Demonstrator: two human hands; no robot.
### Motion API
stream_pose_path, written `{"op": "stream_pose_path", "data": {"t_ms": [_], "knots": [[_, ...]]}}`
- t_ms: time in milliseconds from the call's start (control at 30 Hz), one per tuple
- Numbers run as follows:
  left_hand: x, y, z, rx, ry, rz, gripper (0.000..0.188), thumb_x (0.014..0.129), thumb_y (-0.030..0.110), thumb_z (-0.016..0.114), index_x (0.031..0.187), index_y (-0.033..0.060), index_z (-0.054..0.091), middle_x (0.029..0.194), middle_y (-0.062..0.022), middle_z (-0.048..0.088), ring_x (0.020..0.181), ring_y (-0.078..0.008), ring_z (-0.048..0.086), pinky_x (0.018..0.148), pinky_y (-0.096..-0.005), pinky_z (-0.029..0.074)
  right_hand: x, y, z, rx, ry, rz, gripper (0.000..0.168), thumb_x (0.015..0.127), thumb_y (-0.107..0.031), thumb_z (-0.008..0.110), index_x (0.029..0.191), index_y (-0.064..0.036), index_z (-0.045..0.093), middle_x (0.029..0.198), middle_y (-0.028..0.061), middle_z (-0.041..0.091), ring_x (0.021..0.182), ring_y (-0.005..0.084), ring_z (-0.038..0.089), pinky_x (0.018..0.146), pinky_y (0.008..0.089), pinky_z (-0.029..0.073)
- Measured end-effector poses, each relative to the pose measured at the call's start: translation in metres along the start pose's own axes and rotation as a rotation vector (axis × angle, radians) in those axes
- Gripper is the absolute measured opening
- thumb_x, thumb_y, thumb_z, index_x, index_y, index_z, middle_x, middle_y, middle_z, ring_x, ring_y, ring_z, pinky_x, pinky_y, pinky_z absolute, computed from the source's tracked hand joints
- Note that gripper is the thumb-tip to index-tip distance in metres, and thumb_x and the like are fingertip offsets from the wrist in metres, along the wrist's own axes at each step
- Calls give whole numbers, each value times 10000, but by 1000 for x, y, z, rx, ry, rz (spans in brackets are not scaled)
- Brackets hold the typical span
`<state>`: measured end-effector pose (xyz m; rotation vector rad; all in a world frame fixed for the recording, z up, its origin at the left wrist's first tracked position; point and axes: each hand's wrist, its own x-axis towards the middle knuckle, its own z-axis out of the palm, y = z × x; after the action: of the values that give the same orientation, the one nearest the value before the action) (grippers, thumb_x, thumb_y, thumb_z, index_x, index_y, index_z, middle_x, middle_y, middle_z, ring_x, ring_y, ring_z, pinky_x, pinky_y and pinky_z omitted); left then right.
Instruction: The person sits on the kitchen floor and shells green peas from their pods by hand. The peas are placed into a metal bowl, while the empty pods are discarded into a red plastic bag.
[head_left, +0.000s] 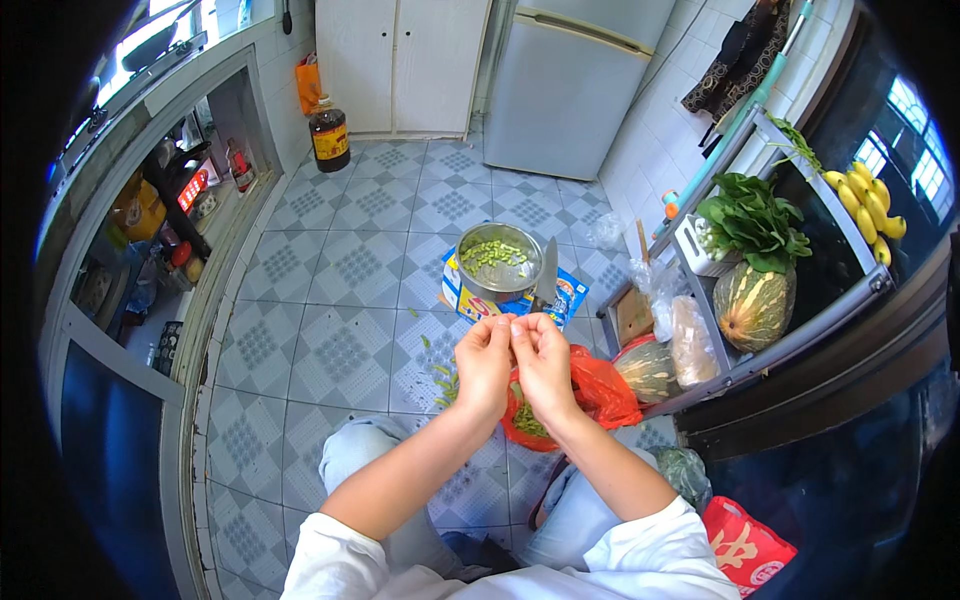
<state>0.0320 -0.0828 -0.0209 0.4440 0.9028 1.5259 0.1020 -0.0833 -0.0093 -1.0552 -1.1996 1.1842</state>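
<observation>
My left hand (484, 365) and my right hand (541, 361) meet at the fingertips, thumbs and forefingers pinched together, in front of a steel pot. Whatever is between the fingers is too small or hidden to tell. The steel pot (463, 279) holds cut green pieces (493, 256) and stands on a printed packet (574, 294). A kitchen knife (550, 270) lies beside the pot on its right, its handle end towards my hands. Below my right hand, a red plastic bag (600, 386) lies open with green pods or trimmings (529, 422) inside. Green bits (444, 381) lie on the tiles to the left.
A metal rack (810, 319) on the right bears leafy greens (757, 217), a squash (754, 307) and bananas (866, 202). Another squash (646, 371) sits low beside the red bag. A large oil bottle (330, 139) stands near the white cabinet (397, 67); the refrigerator (574, 90) is at the back.
</observation>
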Motion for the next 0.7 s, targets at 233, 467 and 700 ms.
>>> {"op": "stream_pose_path", "data": {"t_ms": [233, 467, 700], "knots": [[19, 37, 3, 260, 49, 144, 262, 851, 97, 509, 1068, 4, 622, 919, -31, 607, 834, -99, 513, 754, -235, 401, 45, 47, -55, -265, -226, 202, 295, 939, -254, 499, 782, -20, 585, 662, 17, 596, 583, 78, 551, 541, 225, 444], [7, 65, -25, 313, -34, -285, 246, 869, 153, 488, 1071, 53, 587, 1068, -58, 593, 983, -157, 528, 875, -312, 393, 65, 170, -148, -1192, -621, 392, 197, 790, -227, 599, 749, -50, 677, 719, 125, 668, 686, 229, 655, 650, 357, 504], [-2, 75, -31, 415, -134, -285, 181, 853, 124, 501, 974, 63, 621, 969, -18, 615, 932, -98, 535, 810, -241, 380, -1, 316, -187, -1147, -368, 603, 157, 734, -137, 616, 839, -202, 714, 898, 104, 674, 848, 299, 638, 772, 395, 502]]}}
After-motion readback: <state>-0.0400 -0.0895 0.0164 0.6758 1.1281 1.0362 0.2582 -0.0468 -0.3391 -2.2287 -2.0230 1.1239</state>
